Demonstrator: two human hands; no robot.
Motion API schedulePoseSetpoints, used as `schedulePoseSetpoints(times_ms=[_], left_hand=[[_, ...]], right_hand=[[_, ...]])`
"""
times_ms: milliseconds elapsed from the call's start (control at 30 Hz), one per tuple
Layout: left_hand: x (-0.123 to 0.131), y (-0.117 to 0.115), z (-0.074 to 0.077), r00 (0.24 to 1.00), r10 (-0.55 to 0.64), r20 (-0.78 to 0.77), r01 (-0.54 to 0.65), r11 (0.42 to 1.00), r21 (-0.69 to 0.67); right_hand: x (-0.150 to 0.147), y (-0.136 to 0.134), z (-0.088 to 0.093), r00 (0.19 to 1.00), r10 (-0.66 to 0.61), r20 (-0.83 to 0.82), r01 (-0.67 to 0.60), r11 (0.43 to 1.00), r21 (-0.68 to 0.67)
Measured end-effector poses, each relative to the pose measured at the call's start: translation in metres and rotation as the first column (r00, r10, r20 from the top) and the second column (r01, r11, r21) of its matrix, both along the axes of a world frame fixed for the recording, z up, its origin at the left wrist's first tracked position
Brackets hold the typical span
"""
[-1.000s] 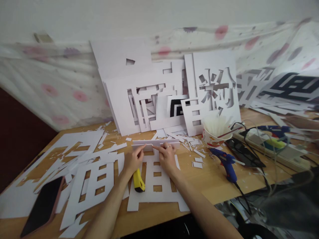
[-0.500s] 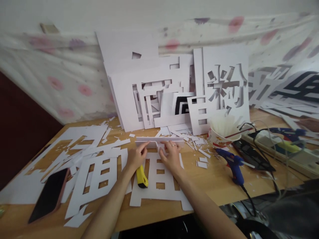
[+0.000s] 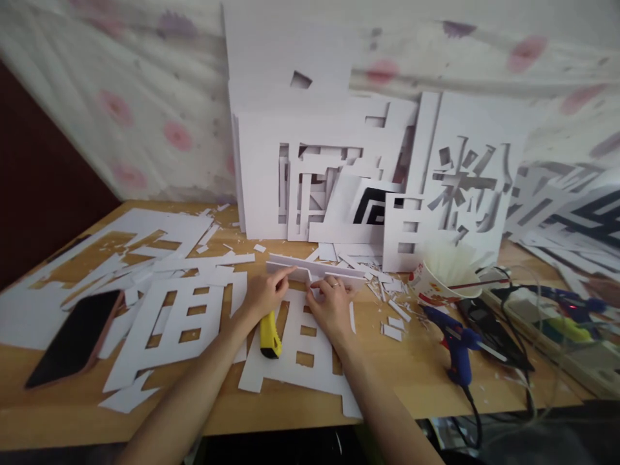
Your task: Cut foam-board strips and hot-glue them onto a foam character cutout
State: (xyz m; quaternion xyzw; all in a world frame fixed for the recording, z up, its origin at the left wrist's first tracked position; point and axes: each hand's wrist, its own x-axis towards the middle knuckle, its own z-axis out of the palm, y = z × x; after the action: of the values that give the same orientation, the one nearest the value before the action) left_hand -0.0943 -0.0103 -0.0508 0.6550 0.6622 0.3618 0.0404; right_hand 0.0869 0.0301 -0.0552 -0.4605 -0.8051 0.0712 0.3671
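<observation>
White foam-board strips (image 3: 290,270) stand on edge in front of me, joined into a long narrow piece with a short crosspiece near its middle. My left hand (image 3: 265,296) is closed at the left part, its index fingertip pressing along the strip. My right hand (image 3: 333,305) pinches the piece beside the crosspiece; its fingers hide the exact contact. Below my hands lies a white cut-out character (image 3: 290,361) with rectangular holes. A yellow utility knife (image 3: 270,337) rests on it, close to my left wrist.
White cut-out boards (image 3: 264,194) lean against the draped wall. On the right are a paper tub (image 3: 429,284) of glue sticks, a blue glue gun (image 3: 458,342) and a power strip (image 3: 547,336) with cables. A phone (image 3: 75,336) and foam-board offcuts (image 3: 121,265) lie left.
The camera view has tilted and shifted, so the scene sits differently in the frame. Both hands stay at the strip with nearly the same hold.
</observation>
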Motion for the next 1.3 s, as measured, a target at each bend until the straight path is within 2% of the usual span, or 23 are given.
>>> schedulePoseSetpoints(times_ms=[167, 533, 767, 900, 1100, 1300], left_hand=[[0.001, 0.002, -0.002, 0.999, -0.001, 0.054, 0.002, 1.000, -0.011], [0.002, 0.003, 0.000, 1.000, -0.007, -0.006, 0.007, 0.998, -0.063], [0.001, 0.002, 0.002, 0.999, -0.047, 0.019, 0.048, 0.997, -0.052], [0.001, 0.002, 0.003, 0.999, -0.033, 0.010, 0.034, 0.997, -0.066], [0.001, 0.002, 0.001, 0.999, -0.034, 0.026, 0.036, 0.996, -0.086], [0.000, 0.002, 0.003, 0.997, -0.054, 0.049, 0.058, 0.994, -0.095]], right_hand=[[0.000, 0.000, 0.001, 1.000, 0.010, 0.023, -0.010, 0.999, -0.034], [0.001, 0.001, 0.003, 0.993, 0.046, 0.110, -0.043, 0.998, -0.034], [-0.002, 0.001, 0.003, 0.992, 0.041, 0.118, -0.038, 0.999, -0.029], [-0.002, 0.000, 0.003, 0.997, 0.037, 0.074, -0.037, 0.999, -0.003], [0.000, -0.007, 0.012, 0.992, 0.033, -0.126, -0.024, 0.997, 0.074], [0.002, -0.003, 0.009, 0.993, 0.101, -0.066, -0.093, 0.990, 0.109]])
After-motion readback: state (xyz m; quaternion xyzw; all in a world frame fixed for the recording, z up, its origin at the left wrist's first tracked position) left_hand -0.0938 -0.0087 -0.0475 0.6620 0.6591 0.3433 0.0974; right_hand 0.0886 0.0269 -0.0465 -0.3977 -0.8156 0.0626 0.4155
